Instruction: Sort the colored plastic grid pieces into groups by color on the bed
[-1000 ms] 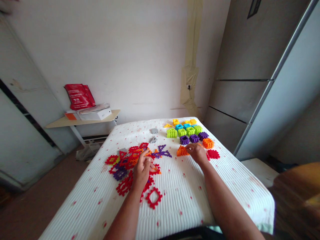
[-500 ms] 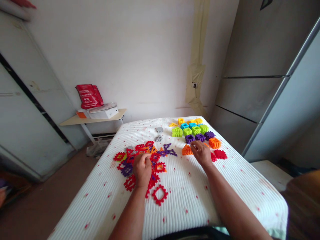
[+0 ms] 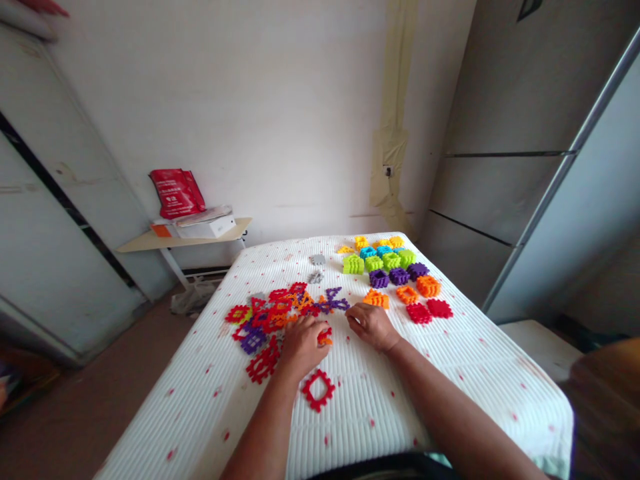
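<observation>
I'm resting my left hand (image 3: 301, 345) at the edge of the heap of flat pieces (image 3: 270, 313), fingertips touching a red-orange piece (image 3: 325, 335). My right hand (image 3: 371, 325) is lying curled just beside it on the tablecloth (image 3: 450, 373). A red square frame (image 3: 319, 390) is sitting near my left wrist.

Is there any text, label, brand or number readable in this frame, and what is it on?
Red bag on the side shelf: white print, too blurred to read.
White box beside it: no legible marking.
Nothing else shows readable text.
</observation>
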The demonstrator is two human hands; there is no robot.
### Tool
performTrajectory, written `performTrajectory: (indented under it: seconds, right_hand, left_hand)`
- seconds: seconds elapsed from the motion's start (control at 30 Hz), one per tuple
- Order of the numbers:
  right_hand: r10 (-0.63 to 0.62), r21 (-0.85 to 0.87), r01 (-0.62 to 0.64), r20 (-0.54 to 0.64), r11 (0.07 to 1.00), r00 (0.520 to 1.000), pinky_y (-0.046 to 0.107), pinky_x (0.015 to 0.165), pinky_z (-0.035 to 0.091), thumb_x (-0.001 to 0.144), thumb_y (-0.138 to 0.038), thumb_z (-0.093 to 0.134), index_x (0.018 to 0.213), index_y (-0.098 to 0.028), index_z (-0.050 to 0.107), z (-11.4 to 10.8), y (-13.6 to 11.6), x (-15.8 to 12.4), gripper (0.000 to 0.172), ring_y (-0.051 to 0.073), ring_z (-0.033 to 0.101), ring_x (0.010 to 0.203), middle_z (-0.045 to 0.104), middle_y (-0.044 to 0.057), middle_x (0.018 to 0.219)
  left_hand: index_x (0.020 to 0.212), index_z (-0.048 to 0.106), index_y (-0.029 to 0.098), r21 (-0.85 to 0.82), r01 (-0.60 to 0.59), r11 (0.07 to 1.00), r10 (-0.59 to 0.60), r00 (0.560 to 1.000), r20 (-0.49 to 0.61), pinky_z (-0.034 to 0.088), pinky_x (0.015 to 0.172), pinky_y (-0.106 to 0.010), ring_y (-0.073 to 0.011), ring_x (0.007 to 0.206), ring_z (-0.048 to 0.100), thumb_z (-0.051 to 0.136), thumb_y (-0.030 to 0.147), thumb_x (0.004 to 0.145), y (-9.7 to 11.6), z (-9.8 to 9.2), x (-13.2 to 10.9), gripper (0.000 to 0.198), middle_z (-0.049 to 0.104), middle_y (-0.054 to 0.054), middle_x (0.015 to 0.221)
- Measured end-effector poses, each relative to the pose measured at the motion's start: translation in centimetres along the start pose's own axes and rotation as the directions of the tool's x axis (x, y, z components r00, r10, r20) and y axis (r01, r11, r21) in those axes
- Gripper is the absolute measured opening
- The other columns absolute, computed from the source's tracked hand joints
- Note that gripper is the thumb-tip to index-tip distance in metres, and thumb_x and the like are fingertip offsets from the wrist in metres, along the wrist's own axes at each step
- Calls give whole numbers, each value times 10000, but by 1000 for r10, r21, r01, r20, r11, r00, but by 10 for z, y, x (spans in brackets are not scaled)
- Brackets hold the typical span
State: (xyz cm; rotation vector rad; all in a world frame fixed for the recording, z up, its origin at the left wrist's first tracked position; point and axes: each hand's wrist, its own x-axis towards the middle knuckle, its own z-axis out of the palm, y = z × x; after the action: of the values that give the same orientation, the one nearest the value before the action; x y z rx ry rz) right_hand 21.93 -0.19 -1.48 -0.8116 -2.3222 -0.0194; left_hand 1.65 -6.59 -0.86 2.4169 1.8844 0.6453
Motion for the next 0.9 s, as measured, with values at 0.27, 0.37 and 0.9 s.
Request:
performTrajectory:
  seconds: [0.27, 0.37, 0.9]
  right_hand:
    - [-22, -22, 23, 22, 999, 1000, 213, 563, 359, 841, -142, 464, 764, -188, 587, 2, -5, 1, 152, 123, 541, 602, 604, 22, 678]
    - [-34, -40, 35, 28, 999, 999, 214, 558, 350, 837, -135, 460, 746, -185, 578, 2, -6, 2, 158, 123, 531, 598, 595, 21, 665]
    - [-37, -3, 37, 64, 999, 997, 210, 565, 348, 836, -140, 464, 713, -187, 561, 7, -9, 2, 164, 116, 529, 595, 594, 13, 656]
  left_hand:
    - [1006, 656, 240, -81, -36, 996, 30, 997, -68, 435, 817, -350, -221, 880, 594, 506, 144, 781, -5, 8, 6, 287, 675, -74, 920]
    - [1089, 629, 232, -121, -4, 993, -18, 983, -182, 446, 840, -383, -240, 900, 607, 447, 132, 805, -7, 8, 7, 352, 678, -97, 992]
    - [1303, 447, 207, -749, 98, 656, -414, 876, -248, 440, 620, -224, -112, 622, 529, 517, 259, 790, -4, 3, 3, 520, 601, -8, 794]
